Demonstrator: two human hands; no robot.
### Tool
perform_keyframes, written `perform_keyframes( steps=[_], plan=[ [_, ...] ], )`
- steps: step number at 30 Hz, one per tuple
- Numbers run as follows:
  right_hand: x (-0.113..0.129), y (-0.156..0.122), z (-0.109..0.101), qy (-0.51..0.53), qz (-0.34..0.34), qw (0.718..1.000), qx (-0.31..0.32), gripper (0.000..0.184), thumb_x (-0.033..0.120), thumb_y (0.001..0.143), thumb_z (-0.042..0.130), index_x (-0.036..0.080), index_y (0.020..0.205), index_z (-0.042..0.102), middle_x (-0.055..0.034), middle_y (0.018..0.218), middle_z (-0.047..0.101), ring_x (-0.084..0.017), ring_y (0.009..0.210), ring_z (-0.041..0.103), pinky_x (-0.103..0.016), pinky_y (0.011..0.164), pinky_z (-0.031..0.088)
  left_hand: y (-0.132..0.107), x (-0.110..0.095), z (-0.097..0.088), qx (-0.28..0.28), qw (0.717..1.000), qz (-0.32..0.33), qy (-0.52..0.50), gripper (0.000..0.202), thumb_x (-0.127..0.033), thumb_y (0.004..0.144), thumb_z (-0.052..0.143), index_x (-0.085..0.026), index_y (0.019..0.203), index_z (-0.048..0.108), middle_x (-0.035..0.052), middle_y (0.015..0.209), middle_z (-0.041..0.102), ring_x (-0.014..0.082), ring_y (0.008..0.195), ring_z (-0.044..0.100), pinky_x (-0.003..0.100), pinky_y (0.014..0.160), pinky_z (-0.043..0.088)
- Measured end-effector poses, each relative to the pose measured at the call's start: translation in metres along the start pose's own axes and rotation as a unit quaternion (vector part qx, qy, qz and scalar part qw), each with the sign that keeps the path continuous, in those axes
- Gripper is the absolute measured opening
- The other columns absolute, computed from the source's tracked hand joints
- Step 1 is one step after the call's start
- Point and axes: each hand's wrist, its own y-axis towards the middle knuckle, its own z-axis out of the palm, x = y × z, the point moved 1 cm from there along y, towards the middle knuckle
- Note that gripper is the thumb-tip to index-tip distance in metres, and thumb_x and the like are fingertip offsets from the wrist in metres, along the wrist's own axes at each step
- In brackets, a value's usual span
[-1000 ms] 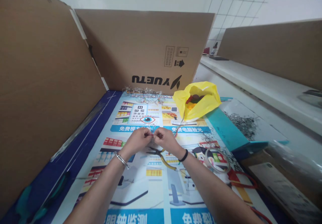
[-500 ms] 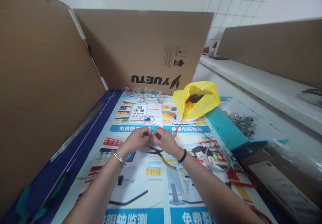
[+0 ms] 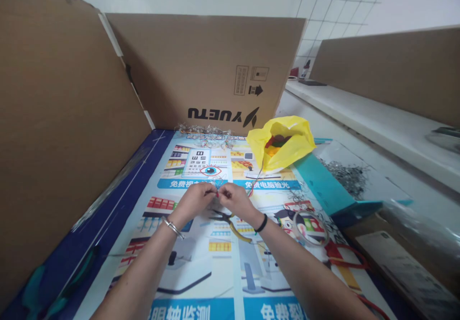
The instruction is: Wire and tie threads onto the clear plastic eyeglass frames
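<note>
A small red piece (image 3: 217, 195) between our fingertips

We pinched it where the tips of our left hand (image 3: 196, 200) and right hand (image 3: 237, 201) nearly met. Pliers (image 3: 226, 218) lay just nearer us, on a printed sheet (image 3: 201, 272); beyond our right hand sat a yellow bag (image 3: 287, 159).

Single head view, forward and down.
Taken from above the poster (image 3: 196, 272), near and behind left hand (image 3: 195, 200) and right hand (image 3: 237, 202), facing the cardboard (image 3: 172, 61).
</note>
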Motion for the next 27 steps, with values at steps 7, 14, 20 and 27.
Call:
perform_keyframes(
  steps=[7, 14, 20, 27],
  plan=[
    [0.001, 0.000, 0.000, -0.023, 0.001, 1.000, 0.006, 0.011, 0.012, 0.072, 0.049, 0.018, 0.065, 0.055, 0.0036, 0.062, 0.054, -0.009, 0.058, 0.048, -0.019, 0.055, 0.034, -0.001, -0.005, -0.001, -0.016, 0.996, -0.011, 0.082, 0.015, -0.014, 0.072, 0.045, -0.018, 0.070, 0.059, 0.0011, 0.071, 0.061, 0.0144, 0.068, 0.053, 0.023, 0.061, 0.035],
    [0.009, -0.003, -0.001, -0.081, -0.022, 0.996, 0.013, 0.004, 0.018, 0.072, 0.053, 0.019, 0.073, 0.058, 0.0026, 0.067, 0.054, -0.010, 0.060, 0.048, -0.019, 0.056, 0.036, -0.002, -0.006, 0.000, -0.021, 0.994, -0.026, 0.108, 0.012, -0.014, 0.070, 0.046, -0.018, 0.068, 0.056, 0.0010, 0.068, 0.059, 0.0143, 0.064, 0.051, 0.023, 0.058, 0.032],
    [0.011, -0.005, 0.001, -0.158, -0.036, 0.987, -0.020, 0.011, 0.016, 0.075, 0.050, 0.019, 0.065, 0.055, 0.0011, 0.065, 0.054, -0.011, 0.064, 0.050, -0.021, 0.061, 0.035, -0.002, -0.006, 0.000, -0.031, 0.995, -0.010, 0.093, 0.010, -0.013, 0.069, 0.046, -0.018, 0.066, 0.055, 0.0002, 0.066, 0.057, 0.0136, 0.063, 0.050, 0.023, 0.058, 0.032],
    [0.009, -0.005, 0.000, -0.149, -0.034, 0.988, -0.018, 0.011, 0.011, 0.071, 0.050, 0.019, 0.064, 0.054, 0.0017, 0.065, 0.054, -0.010, 0.062, 0.049, -0.020, 0.060, 0.035, -0.001, -0.003, -0.002, -0.032, 0.997, -0.010, 0.073, 0.012, -0.013, 0.070, 0.045, -0.018, 0.066, 0.055, 0.0000, 0.067, 0.057, 0.0132, 0.064, 0.050, 0.022, 0.059, 0.033]
  ],
)
